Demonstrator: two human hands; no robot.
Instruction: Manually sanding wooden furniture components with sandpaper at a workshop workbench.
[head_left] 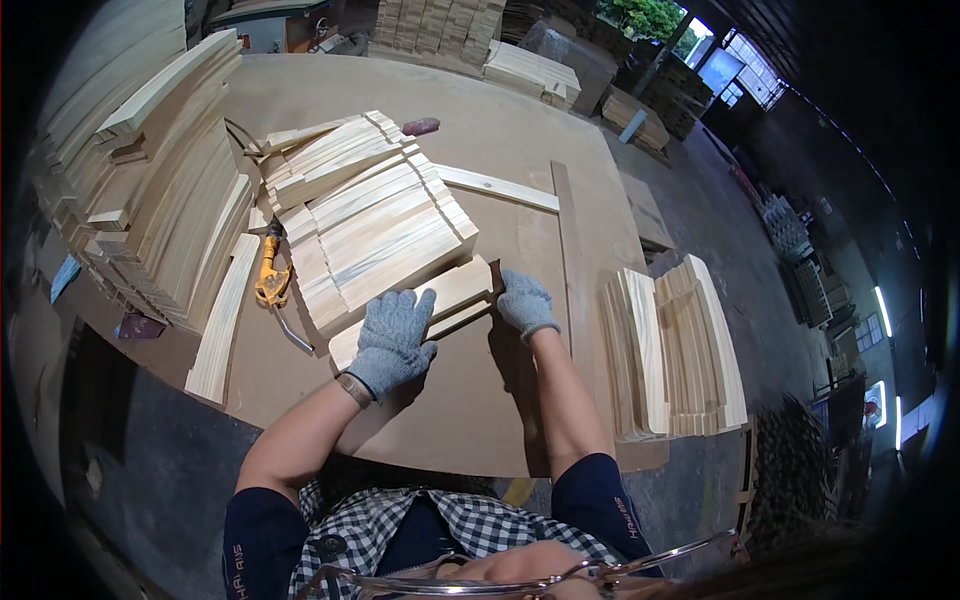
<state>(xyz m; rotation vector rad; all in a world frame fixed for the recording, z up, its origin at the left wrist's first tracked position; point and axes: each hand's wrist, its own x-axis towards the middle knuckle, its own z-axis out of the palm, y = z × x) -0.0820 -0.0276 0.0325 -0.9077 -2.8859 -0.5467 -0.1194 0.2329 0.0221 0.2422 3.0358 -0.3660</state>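
Observation:
A pale wooden slat (pixel 460 287) with shaped ends lies aslant in front of me, beside the near edge of a stack of similar slats (pixel 385 225). My left hand (pixel 393 338), in a grey knitted glove, holds the slat down near its left end, fingers over the top. At the slat's right end is my right hand (pixel 526 302), gloved the same way. It is closed round a small dark reddish-brown piece (pixel 496 277) pressed against the end; its kind is mostly hidden by the fingers.
A yellow air blow gun (pixel 271 272) with a bent metal nozzle lies left of the stack. Tall piles of slats (pixel 165 200) rise at the far left. Another group of slats (pixel 675 350) stands at the right. A strip of wood (pixel 498 187) lies behind on the brown table (pixel 460 430).

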